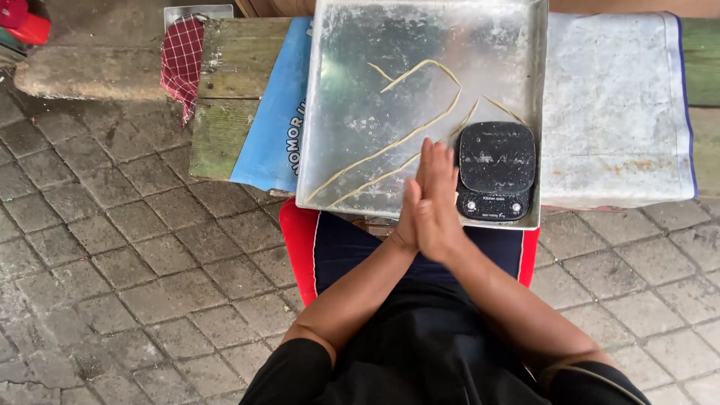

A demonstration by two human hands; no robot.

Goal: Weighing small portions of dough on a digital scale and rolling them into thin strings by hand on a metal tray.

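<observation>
Paving of grey interlocking bricks (112, 247) filled most of the head view, with a weathered wooden bench (225, 112) across the top. On the bench lay a blue printed sheet (274, 127) and a pale plastic sheet (615, 112); a red checked cloth (182, 60) hung over its left end.

Largest container: a square aluminium tray (360, 112), dusted with flour, resting on the sheets with its near edge over the person's lap. Contents: several thin pale dough strands (390, 146) lying loose and mostly diagonal across the floor of the tray, plus a small black digital scale (496, 171) in the near right corner, platform bare apart from flour marks.

Left hand (411, 217) and right hand (439, 214) were pressed flat together, palm to palm, fingers straight and pointing toward the tray, just over its near edge and beside the scale. Whether a piece of dough lay between the palms could not be told; nothing showed past the fingertips.

Judgement: rolling between the palms would go best with even, light pressure and hands kept over the tray, so a thin strand does not break or fall on the lap.

Smallest: a red object (22, 22) at the top left corner, kind unclear.
</observation>
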